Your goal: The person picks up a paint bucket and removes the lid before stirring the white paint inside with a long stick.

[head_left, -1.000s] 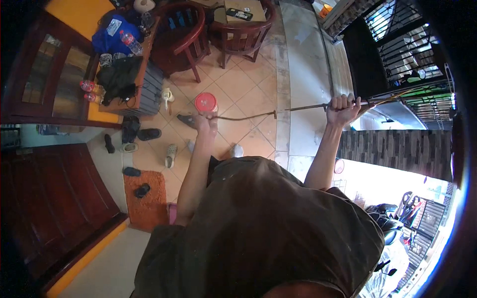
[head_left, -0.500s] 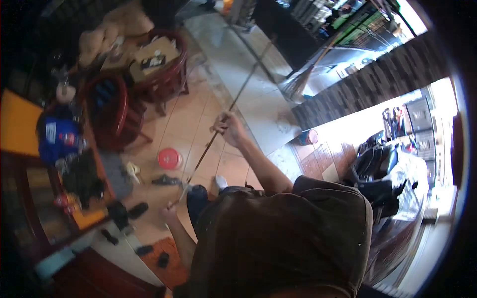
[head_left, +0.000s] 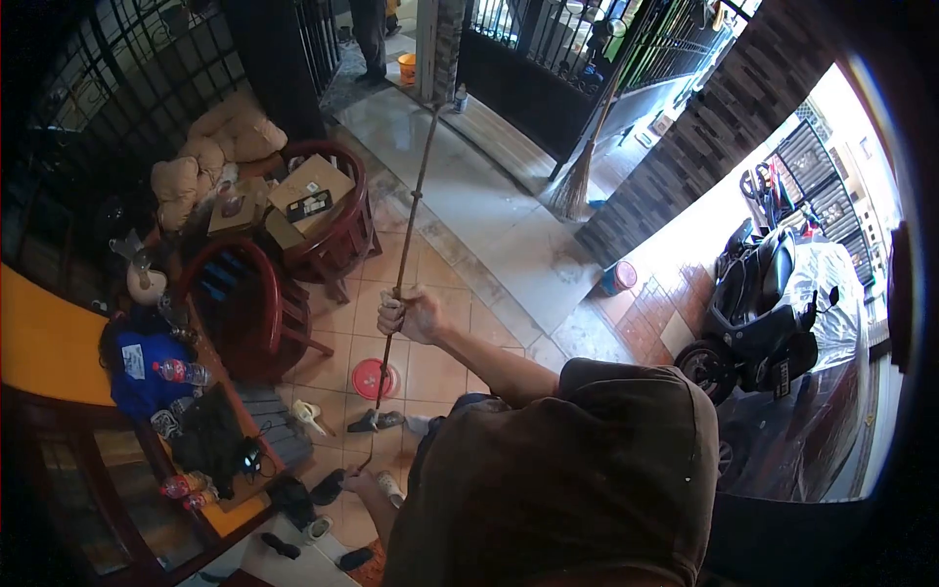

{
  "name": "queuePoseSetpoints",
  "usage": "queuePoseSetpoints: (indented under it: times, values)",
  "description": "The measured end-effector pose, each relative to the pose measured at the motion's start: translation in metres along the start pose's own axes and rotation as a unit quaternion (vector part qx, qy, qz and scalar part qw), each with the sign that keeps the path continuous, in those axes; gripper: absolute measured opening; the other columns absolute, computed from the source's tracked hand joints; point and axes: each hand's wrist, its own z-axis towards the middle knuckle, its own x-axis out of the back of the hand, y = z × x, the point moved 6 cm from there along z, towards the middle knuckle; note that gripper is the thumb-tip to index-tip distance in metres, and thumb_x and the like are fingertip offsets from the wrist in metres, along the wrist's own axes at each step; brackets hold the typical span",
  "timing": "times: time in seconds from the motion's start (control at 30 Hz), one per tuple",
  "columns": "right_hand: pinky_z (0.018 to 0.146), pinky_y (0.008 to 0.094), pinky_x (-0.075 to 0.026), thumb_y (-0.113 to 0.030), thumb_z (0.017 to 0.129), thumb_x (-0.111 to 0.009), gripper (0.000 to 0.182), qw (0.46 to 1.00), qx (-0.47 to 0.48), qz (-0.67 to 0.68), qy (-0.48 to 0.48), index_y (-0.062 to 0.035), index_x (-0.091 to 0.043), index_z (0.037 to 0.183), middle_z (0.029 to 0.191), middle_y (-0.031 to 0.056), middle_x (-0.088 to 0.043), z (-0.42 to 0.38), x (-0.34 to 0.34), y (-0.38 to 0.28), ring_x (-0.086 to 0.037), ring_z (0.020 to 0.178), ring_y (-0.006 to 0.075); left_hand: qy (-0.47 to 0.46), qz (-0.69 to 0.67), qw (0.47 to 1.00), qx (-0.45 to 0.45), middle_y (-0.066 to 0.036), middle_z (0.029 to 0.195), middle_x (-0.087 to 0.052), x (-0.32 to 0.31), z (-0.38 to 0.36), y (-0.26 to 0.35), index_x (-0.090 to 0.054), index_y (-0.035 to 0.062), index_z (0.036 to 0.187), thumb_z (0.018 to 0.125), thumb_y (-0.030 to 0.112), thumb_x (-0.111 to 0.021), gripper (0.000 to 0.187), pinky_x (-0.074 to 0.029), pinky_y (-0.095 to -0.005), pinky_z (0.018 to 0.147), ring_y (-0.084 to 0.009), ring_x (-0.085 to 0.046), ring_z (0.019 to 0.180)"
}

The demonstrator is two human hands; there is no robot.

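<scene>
A long thin brown rod point(head_left: 404, 249) slants from the pale step at the top down toward the floor area by my feet. My right hand point(head_left: 412, 315) is closed around its middle. Lower down, my left hand point(head_left: 360, 482) pinches a thin, curved end piece near the rod's lower end; whether that piece joins the rod is too small to tell. Behind the rod stands a red round bucket point(head_left: 370, 380), beside a grey shoe point(head_left: 377, 421) on the tiles.
Red chairs point(head_left: 269, 328) hold boxes point(head_left: 311, 191) at left. A bench carries bottles point(head_left: 183, 372) and a blue bag point(head_left: 137, 367). Shoes lie on the floor. A broom point(head_left: 575, 186) leans by the gate, a motorcycle point(head_left: 758, 313) stands right, and a person point(head_left: 370, 39) is beyond the doorway.
The view has shifted. The rod now stands more upright in the picture, and my right hand has moved left and down. My left hand is lower, with both hands still holding on.
</scene>
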Motion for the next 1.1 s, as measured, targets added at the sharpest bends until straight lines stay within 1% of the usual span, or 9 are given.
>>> queuePoseSetpoints:
  times: [0.1,0.2,0.27,0.4,0.47,0.63,0.67,0.87,1.1]
  values:
    - [0.050,0.0259,-0.022,-0.057,0.076,-0.039,0.048,0.994,0.026,0.075,0.070,-0.0114,-0.031,0.064,0.054,-0.0028,-0.022,-0.002,-0.005,-0.002,-0.023,0.048,0.0126,-0.063,-0.034,0.997,-0.015,0.002,0.045,-0.025,-0.022,-0.015,0.011,-0.030,0.0168,0.054,0.084,0.054,-0.033,0.048,-0.024,-0.0254,0.043,-0.0145,-0.029,0.041]
    - [0.049,0.0269,-0.022,-0.074,0.068,-0.035,0.063,0.994,-0.038,0.100,0.032,-0.0110,-0.033,0.060,0.049,-0.0031,-0.020,0.003,0.007,0.002,-0.021,0.043,0.0135,-0.192,0.264,0.825,-0.461,0.001,0.045,-0.026,-0.038,-0.017,0.060,-0.031,0.0165,0.054,0.080,0.056,-0.042,0.049,-0.026,-0.0256,0.043,-0.0143,-0.031,0.042]
    - [0.048,0.0281,-0.022,-0.073,0.068,-0.035,0.065,0.987,-0.061,0.138,-0.048,-0.0099,-0.036,0.055,0.046,-0.0030,-0.020,0.006,0.010,0.002,-0.019,0.041,0.0139,-0.056,-0.110,0.986,-0.115,0.001,0.046,-0.026,-0.048,-0.063,0.044,-0.036,0.0144,0.056,0.077,0.055,-0.049,0.047,-0.027,-0.0259,0.044,-0.0142,-0.031,0.041]
    - [0.049,0.0299,-0.024,-0.071,0.071,-0.035,0.065,0.979,-0.072,0.153,-0.115,-0.0090,-0.037,0.053,0.047,-0.0010,-0.025,0.013,-0.002,-0.013,-0.024,0.043,0.0157,-0.221,-0.047,0.967,-0.119,-0.005,0.058,-0.046,-0.044,-0.001,0.078,-0.049,0.0073,0.082,0.074,0.053,-0.055,0.047,-0.036,-0.0277,0.049,-0.0163,-0.043,0.051]
    - [0.052,0.0313,-0.027,-0.067,0.074,-0.037,0.062,0.970,-0.035,0.065,0.233,-0.0098,-0.034,0.051,0.051,0.0011,-0.029,0.011,0.007,-0.028,-0.029,0.048,0.0178,-0.200,-0.012,0.970,-0.141,-0.004,0.060,-0.045,-0.074,-0.042,0.082,-0.049,0.0072,0.089,0.076,0.050,-0.055,0.045,-0.035,-0.0259,0.045,-0.0145,-0.041,0.049]
    - [0.080,0.0452,-0.037,-0.046,0.078,-0.043,0.047,0.960,-0.013,0.138,0.241,0.0007,-0.048,0.078,0.073,0.0137,-0.048,0.019,0.141,-0.049,-0.048,0.076,0.0294,-0.297,0.054,0.940,-0.158,-0.001,0.066,-0.045,-0.195,-0.206,0.096,-0.048,0.0069,0.104,0.080,0.042,-0.054,0.043,-0.031,-0.0211,0.037,-0.0101,-0.035,0.045]
    - [0.084,0.0467,-0.037,-0.046,0.077,-0.042,0.050,0.947,-0.052,0.146,0.282,0.0032,-0.049,0.086,0.078,0.0152,-0.049,0.013,0.164,-0.057,-0.048,0.079,0.0316,-0.504,-0.006,0.859,-0.092,0.004,0.043,-0.018,-0.251,-0.265,0.078,-0.024,0.0196,0.053,0.091,0.036,-0.042,0.044,-0.013,-0.0226,0.031,-0.0071,-0.014,0.035]
    - [0.090,0.0459,-0.035,-0.041,0.079,-0.043,0.058,0.863,-0.223,0.064,0.448,0.0085,-0.041,0.108,0.098,0.0195,-0.049,-0.036,0.269,-0.041,-0.048,0.096,0.0332,-0.477,0.114,0.870,-0.049,0.006,0.045,-0.017,-0.389,-0.404,-0.026,-0.027,0.0185,0.054,0.091,0.028,-0.043,0.042,-0.012,-0.0221,0.033,-0.0068,-0.013,0.037]
    - [0.073,0.0383,-0.046,-0.026,0.073,-0.058,0.036,0.651,-0.148,-0.680,0.302,-0.0001,-0.054,0.098,0.091,0.0170,-0.058,-0.023,0.257,-0.087,-0.057,0.083,0.0315,-0.552,0.225,0.795,-0.111,0.007,0.046,-0.023,-0.481,-0.478,-0.152,-0.028,0.0170,0.056,0.088,0.027,-0.049,0.040,-0.014,-0.0213,0.033,-0.0042,-0.019,0.037]
